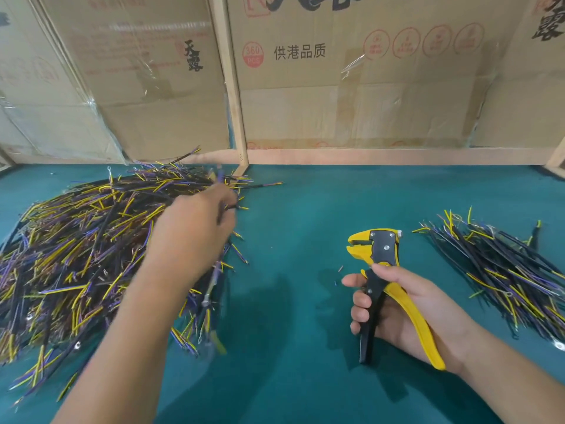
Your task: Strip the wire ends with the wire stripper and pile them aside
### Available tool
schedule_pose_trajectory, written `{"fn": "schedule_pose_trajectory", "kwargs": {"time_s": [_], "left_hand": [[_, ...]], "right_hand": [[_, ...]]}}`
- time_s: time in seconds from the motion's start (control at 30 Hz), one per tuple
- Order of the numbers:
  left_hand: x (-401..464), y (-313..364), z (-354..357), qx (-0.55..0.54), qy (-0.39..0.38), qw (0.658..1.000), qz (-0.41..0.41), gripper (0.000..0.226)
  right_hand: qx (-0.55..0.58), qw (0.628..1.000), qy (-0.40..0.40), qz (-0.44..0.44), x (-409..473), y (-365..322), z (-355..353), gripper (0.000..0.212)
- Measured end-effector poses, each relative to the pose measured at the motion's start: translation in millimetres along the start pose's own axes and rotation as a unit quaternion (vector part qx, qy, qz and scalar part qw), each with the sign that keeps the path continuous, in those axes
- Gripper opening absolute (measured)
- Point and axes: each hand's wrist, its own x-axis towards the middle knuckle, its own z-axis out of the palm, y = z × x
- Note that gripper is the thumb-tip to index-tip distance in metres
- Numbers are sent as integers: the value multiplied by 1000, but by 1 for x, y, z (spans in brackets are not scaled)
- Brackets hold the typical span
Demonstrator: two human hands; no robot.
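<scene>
- Two heaps of wire lie on the green counter (290, 228): a big pile (79, 249) under and behind the left hand (195, 231), and a smaller pile (501, 270) beyond the right hand (406, 307), to its outer side.
- Left hand reaches out over the big pile's far edge; its fingers (227, 203) are curled and seem to pinch a thin dark wire (220, 194), though blur makes the hold hard to read.
- Left forearm and hand cover the middle of the big pile, hiding the strands beneath.
- Right hand's fingers (362, 301) wrap the handles of the wire stripper (377, 270), a yellow and black tool held upright above the counter, with its head above the fingertips and facing the left hand.
- Tiny scraps (340, 268) lie on the counter just beside the right fingers, on the side toward the left hand.
- Cardboard boxes (336, 87) with printed characters and a wooden frame (232, 87) stand behind both hands, closing off the counter's far edge.
</scene>
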Motion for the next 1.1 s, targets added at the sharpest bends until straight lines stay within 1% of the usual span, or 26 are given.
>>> {"fn": "schedule_pose_trajectory", "kwargs": {"time_s": [0.03, 0.07, 0.1, 0.17, 0.2, 0.27, 0.37, 0.5, 0.63, 0.7, 0.87, 1.0, 1.1], "left_hand": [[-3, 12, 5, -57, 3, 997, 57, 28], [-6, 24, 10, -111, -2, 989, 97, 40], [-8, 32, 16, -163, -12, 980, 112, 51], [-11, 39, 27, -237, -41, 966, 94, 63], [-12, 39, 31, -251, -55, 963, 80, 62], [-12, 38, 35, -257, -70, 961, 72, 51], [-11, 39, 35, -292, -65, 952, 68, 31], [-12, 39, 34, -324, -82, 941, 61, 17], [-15, 41, 36, -401, -111, 909, 34, 19], [-15, 41, 38, -421, -126, 898, 27, 18], [-16, 40, 44, -424, -152, 893, 23, 17], [-16, 39, 47, -416, -158, 895, 15, 11], [-17, 41, 47, -417, -157, 895, 26, 13]], "right_hand": [[0, 1000, 0, 0, 1, 0, -2, 59], [-1, 1000, -2, 0, 2, 1, -4, 60], [-3, 1000, -6, 0, 3, 2, -6, 60], [-3, 1000, -11, 3, 5, 3, -9, 59], [-1, 1000, -12, 5, 5, 3, -10, 59], [2, 1000, -14, 8, 7, 4, -13, 60], [4, 1000, -26, 8, 9, 5, -15, 58], [4, 1000, -21, 8, 10, 5, -15, 59], [7, 1000, -17, 10, 11, 5, -15, 59], [9, 1000, -24, 10, 11, 5, -15, 57], [6, 1000, -22, 9, 13, 5, -16, 59], [10, 999, -33, 9, 13, 6, -17, 55], [10, 999, -36, 7, 12, 6, -16, 55]]}}
